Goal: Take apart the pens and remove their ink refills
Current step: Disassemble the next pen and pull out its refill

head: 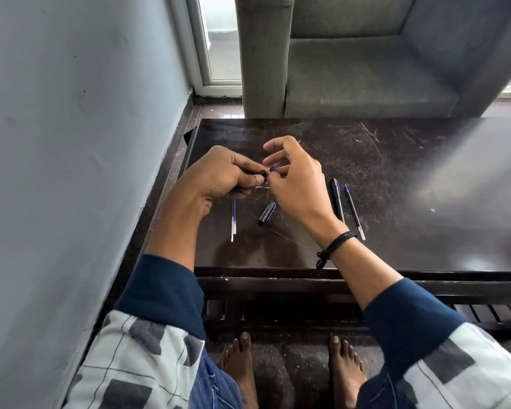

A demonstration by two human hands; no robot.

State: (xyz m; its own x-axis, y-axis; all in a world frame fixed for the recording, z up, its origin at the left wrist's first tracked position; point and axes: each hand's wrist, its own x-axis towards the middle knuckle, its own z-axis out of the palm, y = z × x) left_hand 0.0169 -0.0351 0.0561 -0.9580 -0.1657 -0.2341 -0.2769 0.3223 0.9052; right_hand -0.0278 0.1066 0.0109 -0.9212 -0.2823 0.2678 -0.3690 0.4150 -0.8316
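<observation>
My left hand (pixel 219 175) is closed around a black pen barrel (pixel 261 173), whose open end pokes out toward the right. My right hand (pixel 295 178) pinches a thin blue ink refill (pixel 274 166) that sticks out of that barrel; its far tip shows past my fingers. On the dark table (pixel 396 202) lie two loose refills (pixel 233 216) below my left hand, a black pen cap (pixel 267 213), a whole black pen (pixel 337 199) and another blue refill (pixel 354 211) to the right of my right wrist.
A grey wall runs along the left. A grey armchair (pixel 351 69) stands just behind the table. The table's front edge and a slatted lower shelf (pixel 307 305) are near my knees, and my bare feet rest below.
</observation>
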